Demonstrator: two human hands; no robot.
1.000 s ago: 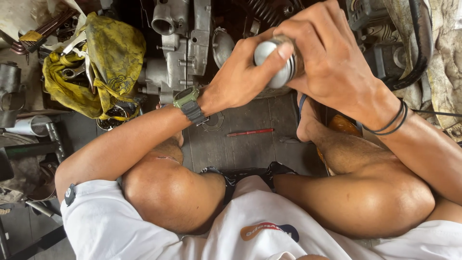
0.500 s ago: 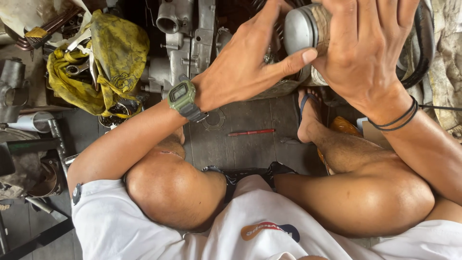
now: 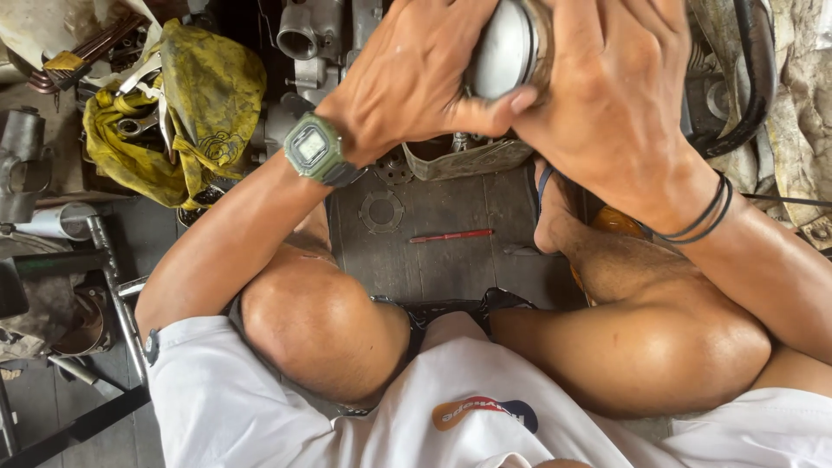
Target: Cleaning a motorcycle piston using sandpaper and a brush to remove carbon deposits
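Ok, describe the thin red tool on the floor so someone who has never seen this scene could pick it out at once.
Start at the grey plank floor between the person's bent knees. Just beyond them, below the two hands gripping the grey metal cylinder, lies a red pen-like tool, flat and nearly level. It is the only red, stick-shaped thing there; the flat ring to its left is grey and round.

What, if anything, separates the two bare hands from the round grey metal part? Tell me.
Nothing visible does. The left hand and right hand both grip the round grey metal part directly, left thumb pressed across its face.
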